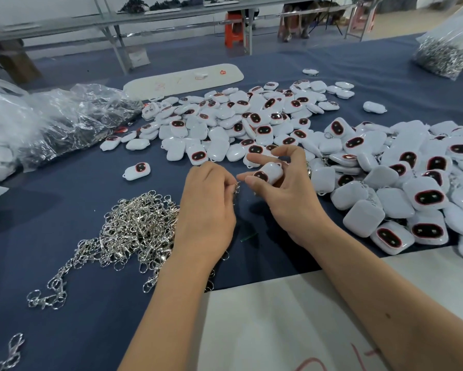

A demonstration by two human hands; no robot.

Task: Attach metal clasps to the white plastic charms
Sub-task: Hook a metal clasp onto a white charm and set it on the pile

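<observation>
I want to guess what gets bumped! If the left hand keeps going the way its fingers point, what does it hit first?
Probably the right hand and the white charm it holds. The left hand, pinching a metal clasp, points right at them across a small gap, though depth is hard to judge.

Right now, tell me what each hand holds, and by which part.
Left hand pinches a silver metal clasp by its upper end. Right hand grips a white plastic charm by its sides.

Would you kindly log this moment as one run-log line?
left hand: pinches metal clasp | right hand: holds white charm | clasp and charm: apart | clasp pile: left of hands
</observation>
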